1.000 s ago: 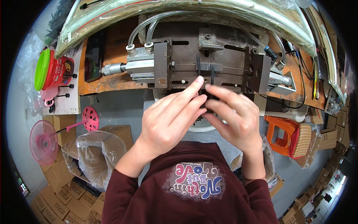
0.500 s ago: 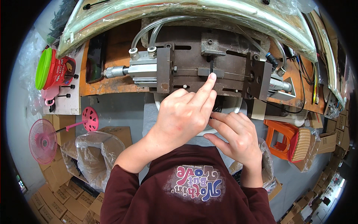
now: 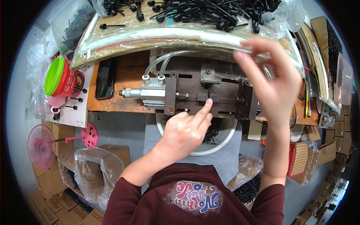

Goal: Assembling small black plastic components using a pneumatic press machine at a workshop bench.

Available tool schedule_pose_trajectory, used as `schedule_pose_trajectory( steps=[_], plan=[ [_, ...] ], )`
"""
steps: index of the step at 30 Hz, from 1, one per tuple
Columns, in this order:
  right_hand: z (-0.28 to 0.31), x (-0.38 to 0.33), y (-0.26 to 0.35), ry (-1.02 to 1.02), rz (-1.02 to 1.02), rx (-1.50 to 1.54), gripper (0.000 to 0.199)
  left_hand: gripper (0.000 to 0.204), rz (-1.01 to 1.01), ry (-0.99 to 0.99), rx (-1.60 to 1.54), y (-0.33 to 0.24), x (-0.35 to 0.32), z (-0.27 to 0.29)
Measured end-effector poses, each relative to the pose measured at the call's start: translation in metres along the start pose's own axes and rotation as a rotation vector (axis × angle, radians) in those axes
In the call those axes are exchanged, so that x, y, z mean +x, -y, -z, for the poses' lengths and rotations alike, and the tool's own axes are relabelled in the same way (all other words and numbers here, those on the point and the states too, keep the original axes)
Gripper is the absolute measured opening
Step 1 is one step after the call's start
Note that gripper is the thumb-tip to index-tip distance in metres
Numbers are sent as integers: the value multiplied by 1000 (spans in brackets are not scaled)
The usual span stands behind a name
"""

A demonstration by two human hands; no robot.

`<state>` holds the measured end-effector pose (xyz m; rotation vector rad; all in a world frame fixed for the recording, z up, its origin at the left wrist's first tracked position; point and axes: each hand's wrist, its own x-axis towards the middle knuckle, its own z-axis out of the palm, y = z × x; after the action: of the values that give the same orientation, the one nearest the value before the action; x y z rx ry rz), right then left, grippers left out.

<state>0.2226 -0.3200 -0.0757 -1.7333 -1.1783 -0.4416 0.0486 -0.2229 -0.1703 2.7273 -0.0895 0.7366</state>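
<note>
Black slim rod [image 3: 209,91], likely light, stiff, best pinched near-end, sits in brown slotted metal fixture [image 3: 189,83] at 1 o'clock from left hand [image 3: 183,131], index extended onto it, thumb hidden, can't tell pinch; right hand [image 3: 276,75], 2 o'clock, loosely spread.

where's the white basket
In the head view, the white basket is near the centre, below the dark metal fixture and partly hidden by the left hand.
</note>
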Motion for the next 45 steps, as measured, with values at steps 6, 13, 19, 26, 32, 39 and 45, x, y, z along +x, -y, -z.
schedule_pose_trajectory(
  steps=[6,13,19,26,32,39,45],
  plan=[
    [-24,85,-43,152,210,-414,35,22,17,35,-150,-5,-8,20],
    [-36,109,-67,365,-138,-284,47,54,10,76,-352,-10,-23,32],
    [-13,122,-60,396,-365,-124,39,52,-9,12,-411,-4,-29,33],
    [34,113,-97,215,-373,317,27,43,-31,-156,-475,-4,-21,39],
    [35,65,-50,-39,-414,711,27,52,282,-307,-770,-3,3,42],
    [24,-28,15,236,-782,1225,18,57,444,-222,-1406,-1,8,44],
    [20,-60,8,127,-884,1274,16,38,367,-79,-1192,-5,0,55]
  ],
)
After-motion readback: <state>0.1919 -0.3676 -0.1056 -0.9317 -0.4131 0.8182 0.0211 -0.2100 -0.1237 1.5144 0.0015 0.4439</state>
